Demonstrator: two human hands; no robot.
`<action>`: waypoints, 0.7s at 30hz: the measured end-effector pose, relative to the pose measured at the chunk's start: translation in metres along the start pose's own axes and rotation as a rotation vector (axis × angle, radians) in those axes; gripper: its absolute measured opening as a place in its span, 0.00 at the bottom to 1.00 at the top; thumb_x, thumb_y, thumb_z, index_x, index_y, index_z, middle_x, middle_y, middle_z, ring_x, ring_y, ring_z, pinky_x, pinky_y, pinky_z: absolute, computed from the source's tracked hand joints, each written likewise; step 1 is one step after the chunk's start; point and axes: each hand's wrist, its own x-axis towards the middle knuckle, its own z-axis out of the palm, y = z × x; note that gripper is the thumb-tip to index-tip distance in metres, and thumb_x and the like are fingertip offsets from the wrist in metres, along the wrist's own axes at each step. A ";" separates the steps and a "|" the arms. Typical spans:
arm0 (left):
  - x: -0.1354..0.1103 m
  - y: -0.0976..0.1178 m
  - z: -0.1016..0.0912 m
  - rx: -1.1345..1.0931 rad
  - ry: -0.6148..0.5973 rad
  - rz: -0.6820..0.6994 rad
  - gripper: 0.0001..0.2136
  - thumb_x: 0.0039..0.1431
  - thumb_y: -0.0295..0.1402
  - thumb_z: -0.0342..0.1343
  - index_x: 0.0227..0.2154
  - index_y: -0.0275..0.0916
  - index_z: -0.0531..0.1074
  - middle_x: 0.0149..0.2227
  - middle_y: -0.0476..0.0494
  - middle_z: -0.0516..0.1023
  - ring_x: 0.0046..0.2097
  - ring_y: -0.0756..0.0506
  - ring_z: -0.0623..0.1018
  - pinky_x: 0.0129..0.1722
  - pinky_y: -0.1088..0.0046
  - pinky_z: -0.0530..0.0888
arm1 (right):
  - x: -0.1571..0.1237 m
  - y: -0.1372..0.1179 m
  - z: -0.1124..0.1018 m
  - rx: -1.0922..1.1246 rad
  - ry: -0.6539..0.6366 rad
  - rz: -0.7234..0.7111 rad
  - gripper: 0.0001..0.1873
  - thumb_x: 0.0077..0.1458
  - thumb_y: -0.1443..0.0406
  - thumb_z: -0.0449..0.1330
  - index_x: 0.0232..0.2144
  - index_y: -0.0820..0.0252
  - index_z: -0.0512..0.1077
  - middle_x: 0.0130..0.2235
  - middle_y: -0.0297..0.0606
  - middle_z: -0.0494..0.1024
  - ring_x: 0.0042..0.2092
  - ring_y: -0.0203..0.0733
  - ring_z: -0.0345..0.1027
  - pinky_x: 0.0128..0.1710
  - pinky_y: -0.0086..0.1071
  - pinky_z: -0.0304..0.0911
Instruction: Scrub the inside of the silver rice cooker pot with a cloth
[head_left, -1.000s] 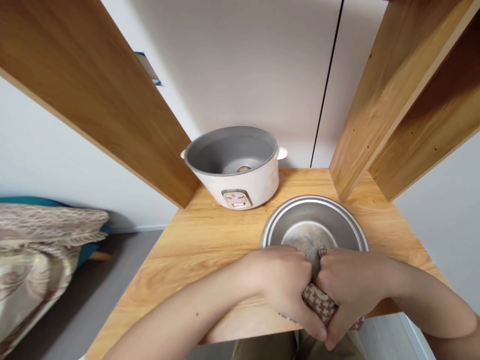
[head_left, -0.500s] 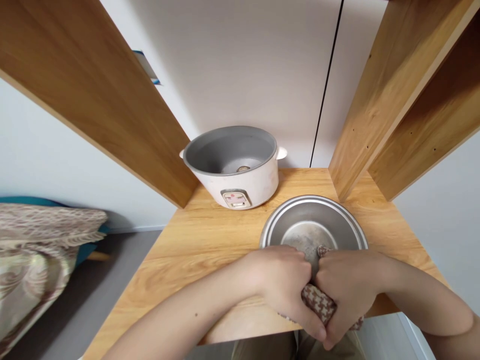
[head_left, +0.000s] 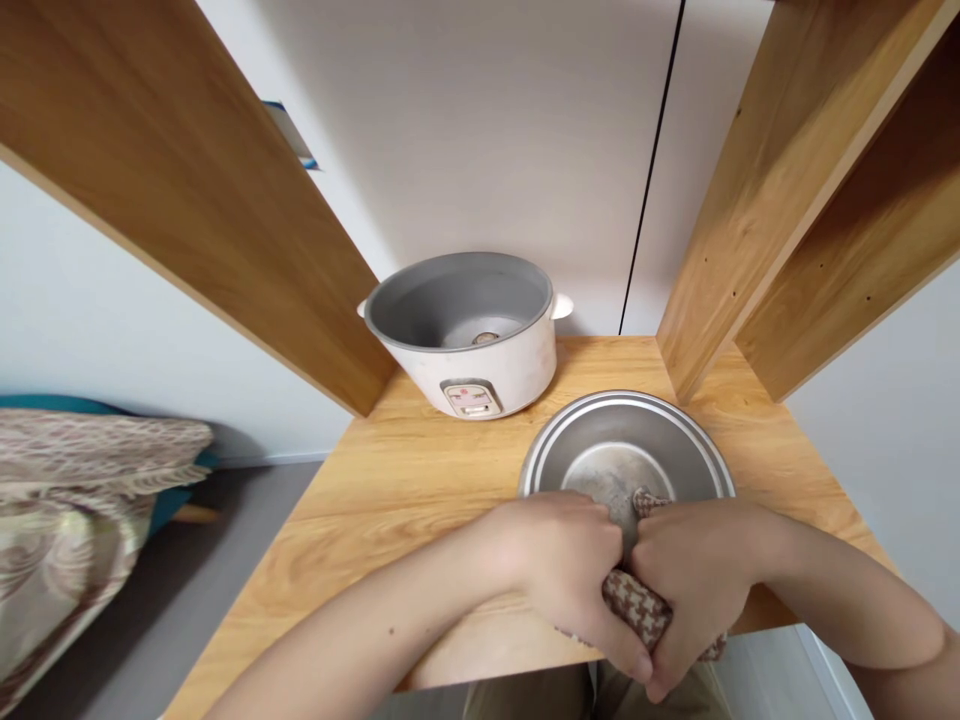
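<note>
A brown-and-white houndstooth cloth is bunched between my two hands at the near rim of a metal pot standing on the wooden shelf. My left hand is closed around the cloth's left side, knuckles up. My right hand is closed on its right side, fingers curled under. A corner of the cloth pokes up over the pot's rim between the hands. The near part of the pot is hidden behind my hands.
A white rice cooker body without its inner pot stands at the back of the shelf against the white wall. Wooden side panels rise left and right. A patterned blanket lies low at the left over grey floor.
</note>
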 end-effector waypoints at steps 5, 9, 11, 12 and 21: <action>0.000 -0.001 0.001 -0.013 0.015 0.008 0.30 0.39 0.66 0.58 0.22 0.40 0.80 0.18 0.44 0.76 0.20 0.45 0.71 0.20 0.68 0.66 | 0.001 0.000 0.001 -0.060 0.054 -0.049 0.27 0.41 0.40 0.63 0.20 0.58 0.74 0.20 0.30 0.70 0.23 0.35 0.59 0.27 0.31 0.55; 0.000 -0.001 0.001 -0.042 0.019 -0.011 0.29 0.38 0.65 0.59 0.22 0.41 0.80 0.18 0.46 0.76 0.20 0.46 0.72 0.20 0.70 0.66 | -0.002 -0.001 0.003 -0.069 0.126 -0.074 0.26 0.43 0.41 0.63 0.22 0.58 0.76 0.21 0.30 0.71 0.23 0.35 0.60 0.26 0.31 0.53; -0.001 -0.001 0.000 -0.034 0.011 -0.013 0.30 0.38 0.66 0.58 0.22 0.40 0.80 0.18 0.45 0.76 0.20 0.46 0.72 0.20 0.70 0.65 | -0.002 -0.002 0.002 -0.033 0.096 -0.045 0.25 0.42 0.42 0.64 0.22 0.58 0.76 0.20 0.30 0.71 0.23 0.36 0.60 0.27 0.31 0.54; -0.001 -0.001 0.000 -0.022 0.007 -0.014 0.30 0.39 0.66 0.57 0.23 0.40 0.80 0.19 0.44 0.76 0.20 0.46 0.72 0.20 0.69 0.65 | -0.002 -0.003 0.001 -0.009 0.063 -0.025 0.25 0.42 0.42 0.64 0.21 0.57 0.76 0.20 0.29 0.71 0.23 0.36 0.61 0.27 0.32 0.55; 0.001 -0.002 0.001 -0.032 0.013 -0.008 0.30 0.38 0.66 0.58 0.22 0.40 0.80 0.18 0.46 0.75 0.20 0.46 0.71 0.19 0.70 0.65 | -0.002 -0.003 0.000 0.021 0.061 -0.047 0.22 0.44 0.46 0.66 0.19 0.58 0.74 0.20 0.30 0.74 0.24 0.36 0.64 0.29 0.31 0.57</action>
